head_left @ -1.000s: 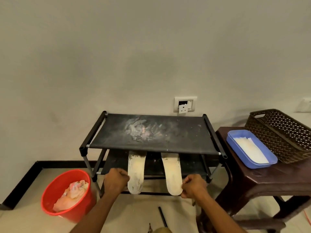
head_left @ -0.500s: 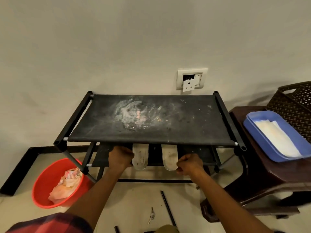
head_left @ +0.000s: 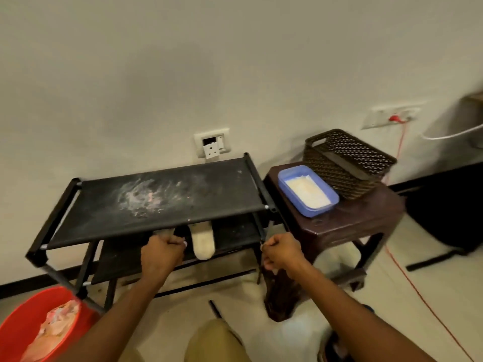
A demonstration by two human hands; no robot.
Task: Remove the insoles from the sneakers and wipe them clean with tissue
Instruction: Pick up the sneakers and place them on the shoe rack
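Observation:
A pale insole (head_left: 202, 240) lies on the lower shelf of the black shoe rack (head_left: 209, 189), its rounded end sticking out over the front edge. A second insole (head_left: 162, 232) shows only as a grey strip above my left hand (head_left: 162, 253), which is a closed fist over its front end; whether it grips the insole cannot be told. My right hand (head_left: 281, 253) is a fist apart from both insoles, next to the rack's right front post. White tissue (head_left: 307, 192) lies in a blue tray (head_left: 283, 177). No sneakers are in view.
The blue tray and a brown woven basket (head_left: 347, 163) stand on a dark stool (head_left: 366, 220) right of the rack. A red bucket (head_left: 18, 322) with crumpled tissues sits at the lower left. A red cable (head_left: 400, 262) and a black rod (head_left: 215, 309) lie on the floor.
The view has swung right and pulled back. My right hand left the right insole and moved to the rack's right post. My left hand now covers the left insole's front end.

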